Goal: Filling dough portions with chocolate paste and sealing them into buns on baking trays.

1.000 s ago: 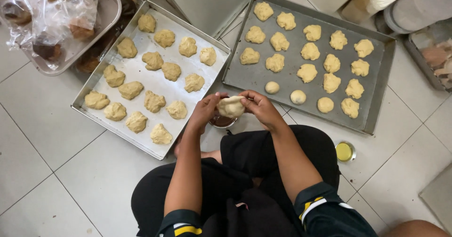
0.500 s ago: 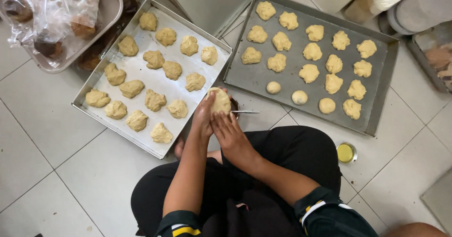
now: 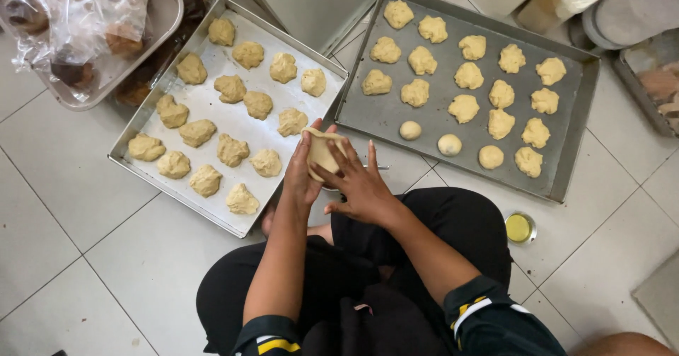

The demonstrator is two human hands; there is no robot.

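Note:
I sit on a tiled floor with two metal baking trays in front of me. My left hand [image 3: 303, 175] holds a flattened piece of pale dough [image 3: 323, 152] upright in its palm. Fingers of my right hand [image 3: 361, 185] press against the dough's face. The left tray [image 3: 134, 133] carries several rough dough lumps on white paper. The right tray [image 3: 573, 144] carries several more lumps and three smooth round balls [image 3: 449, 144] near its front. A small bowl is mostly hidden under my hands.
A small round yellow-filled tin [image 3: 520, 228] sits on the floor by my right knee. A metal tray with plastic bags [image 3: 78, 37] of dark baked items lies top left. Containers and lids [image 3: 636, 16] crowd the top right corner.
A second ago both hands held the dough ball between them. My left hand now holds it flat and upright while my right hand has turned in front and presses it.

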